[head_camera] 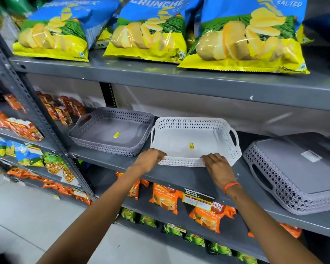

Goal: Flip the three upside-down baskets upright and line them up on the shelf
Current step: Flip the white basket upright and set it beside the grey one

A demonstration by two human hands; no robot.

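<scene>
Three perforated plastic baskets stand on the grey middle shelf (179,174). At the left, a grey basket (111,134) sits upright with a yellow sticker inside. Beside it in the middle is a white basket (194,140), also upright, with its near rim gripped by both hands. My left hand (151,159) holds the near left corner and my right hand (217,164) holds the near rim further right. At the right, a second grey basket (297,174) lies upside down, its flat bottom facing up with a white label.
Large blue-and-yellow chip bags (147,31) fill the shelf above. Orange tea packets (164,197) and green packets lie on the lower shelves. Red boxes (63,111) stand behind the left grey basket. A perforated grey upright (36,115) divides the shelving at the left.
</scene>
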